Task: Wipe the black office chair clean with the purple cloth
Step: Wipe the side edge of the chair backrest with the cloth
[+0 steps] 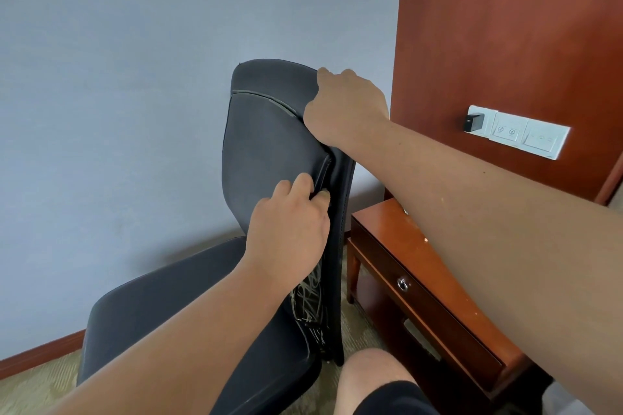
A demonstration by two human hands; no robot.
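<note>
Black fabric covers the office chair (266,145), which stands on the carpet (33,381) close to a grey-blue wall (118,77), its backrest upright and its seat reaching toward the lower left. Low on the backrest's near edge the cover is split and pale frayed threads (312,307) hang out. Both hands are on that edge. The left hand (290,226) sits at mid-height, fingers curled and pinching a black strip of the seam. The right hand (344,104) grips the upper corner, its fingers wrapped behind the backrest and mostly hidden. A bare knee (374,367) shows just beside the chair's base. To the right stands a reddish wooden table (387,229) with a keyed drawer. Above it, a wood panel (505,44) carries a white switch plate (526,136) with a black plug (473,122).
</note>
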